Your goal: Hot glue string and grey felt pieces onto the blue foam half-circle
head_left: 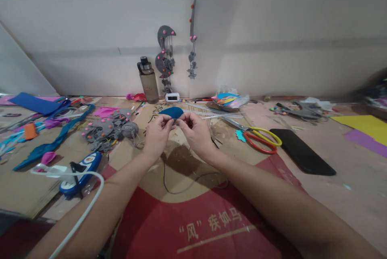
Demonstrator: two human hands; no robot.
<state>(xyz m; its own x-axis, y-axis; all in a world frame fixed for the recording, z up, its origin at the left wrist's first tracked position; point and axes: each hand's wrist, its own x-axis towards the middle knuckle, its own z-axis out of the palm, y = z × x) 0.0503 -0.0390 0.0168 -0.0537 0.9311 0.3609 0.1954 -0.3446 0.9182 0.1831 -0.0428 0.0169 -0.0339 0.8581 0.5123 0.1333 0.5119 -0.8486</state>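
Both of my hands meet over the cardboard sheet (145,194), fingertips pinched close together. Between them is a dark blue felt piece (171,112), its rounded top edge standing up past the fingers. My left hand (157,136) grips its lower left side with thumb and forefinger. On the other side my right hand (195,134) pinches at its lower right edge. A thin grey cord (165,178) hangs below my hands and loops on the cardboard. Whether a needle sits between the fingertips is too small to make out.
Scissors (261,140) with red and yellow handles and a black phone (302,152) lie right. Grey felt pieces with pink dots (104,130) and a yarn ball (130,130) lie left, near a blue-and-white device (87,170). A bottle (149,83) stands behind; a white cable (87,206) crosses my left forearm.
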